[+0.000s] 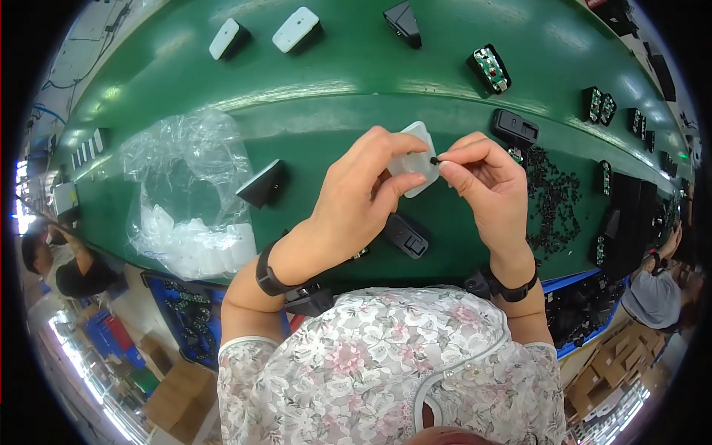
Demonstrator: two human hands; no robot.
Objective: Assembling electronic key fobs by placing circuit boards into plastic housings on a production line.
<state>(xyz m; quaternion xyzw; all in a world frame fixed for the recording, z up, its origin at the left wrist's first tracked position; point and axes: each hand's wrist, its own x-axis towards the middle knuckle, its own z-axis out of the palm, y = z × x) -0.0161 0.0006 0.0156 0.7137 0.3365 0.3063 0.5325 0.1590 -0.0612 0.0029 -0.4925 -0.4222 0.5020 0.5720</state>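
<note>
My left hand point(363, 182) grips a translucent white plastic cover point(420, 165) by its left side, thumb and fingers closed on it. At the cover's right edge, my right hand point(486, 174) pinches a tiny black part point(435, 160) between thumb and forefinger; the part touches or nearly touches the cover. Below my hands lies a black plastic housing point(406, 236), partly hidden behind my left wrist. A second black housing point(515, 127) rests just beyond my right hand. Small black parts point(552, 200) are heaped to the right of that hand.
A clear plastic bag point(185, 148) with white covers point(196, 241) lies left, beside a white-topped black unit point(261, 184). More units point(297, 30) and an open housing with a circuit board point(489, 69) stand farther back. Blue trays point(185, 319) flank me; other people point(653, 293) sit at both sides.
</note>
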